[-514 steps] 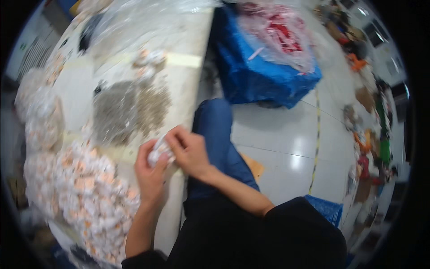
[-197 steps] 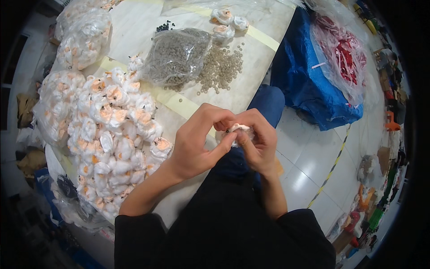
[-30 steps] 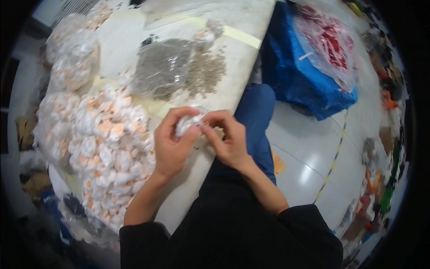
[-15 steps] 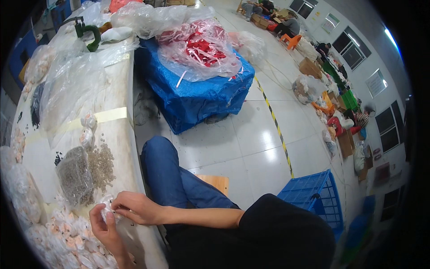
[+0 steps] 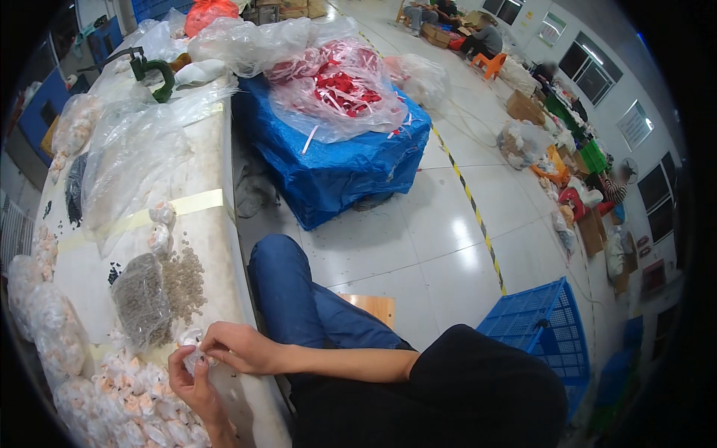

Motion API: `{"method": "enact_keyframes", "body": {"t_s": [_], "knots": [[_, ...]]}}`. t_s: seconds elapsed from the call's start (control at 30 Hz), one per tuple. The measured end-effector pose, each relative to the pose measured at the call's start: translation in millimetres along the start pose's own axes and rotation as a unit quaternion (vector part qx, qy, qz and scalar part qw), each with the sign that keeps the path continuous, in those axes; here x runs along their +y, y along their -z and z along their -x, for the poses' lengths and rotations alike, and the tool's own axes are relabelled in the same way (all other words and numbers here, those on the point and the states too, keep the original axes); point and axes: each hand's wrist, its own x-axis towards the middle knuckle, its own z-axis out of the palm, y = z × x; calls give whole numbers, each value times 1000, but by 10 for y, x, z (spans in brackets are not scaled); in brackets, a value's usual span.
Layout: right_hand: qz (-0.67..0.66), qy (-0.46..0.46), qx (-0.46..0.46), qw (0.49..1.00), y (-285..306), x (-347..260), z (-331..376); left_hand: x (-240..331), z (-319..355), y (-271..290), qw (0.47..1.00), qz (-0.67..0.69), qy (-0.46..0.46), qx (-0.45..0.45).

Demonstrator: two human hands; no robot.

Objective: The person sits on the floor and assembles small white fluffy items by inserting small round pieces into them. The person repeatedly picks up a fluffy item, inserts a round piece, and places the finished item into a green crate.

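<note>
Left hand (image 5: pixel 196 390), lower left, grips small, soft white piece (image 5: pixel 192 360); right hand (image 5: pixel 245 349) pinches it, probably for steadiness. Small beige translucent discs (image 5: pixel 185 284) lie just above, presumably for easy reach.

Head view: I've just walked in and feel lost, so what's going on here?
A person's left hand and right hand hold a small white piece between them above the table. A heap of white-and-peach pieces lies to the left of the left hand. Beyond the hands, a clear bag of small grey parts rests next to loose beige discs.
</note>
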Motion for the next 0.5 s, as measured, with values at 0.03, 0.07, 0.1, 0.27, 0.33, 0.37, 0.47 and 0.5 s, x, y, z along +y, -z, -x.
{"method": "enact_keyframes", "body": {"t_s": [0.03, 0.07, 0.1, 0.27, 0.33, 0.37, 0.47, 0.5], "knots": [[2, 2, -1, 1000, -3, 5, 1, -11, 4, 11, 1000, -8, -1, 4], [5, 4, -1, 1000, 1, 7, 2, 8, 3, -7, 1000, -7, -6, 0], [8, 6, -2, 1000, 3, 8, 2, 41, 0, -44, 1000, -6, -11, -4], [-2, 14, 1, 1000, 29, 8, 6, -32, -4, 29, 999, 13, -3, -31], [-1, 5, -2, 1000, 38, -9, 1, -63, -6, 42, 999, 8, -7, -34], [1, -4, -2, 1000, 44, -28, -2, -43, -8, 25, 1000, -2, -10, -28], [34, -4, 3, 999, 69, -1, -20, 44, -24, -48, 999, -41, -15, -20], [48, 1, 6, 999, 77, 17, -27, 69, -36, -55, 998, -60, -14, -23]]}}
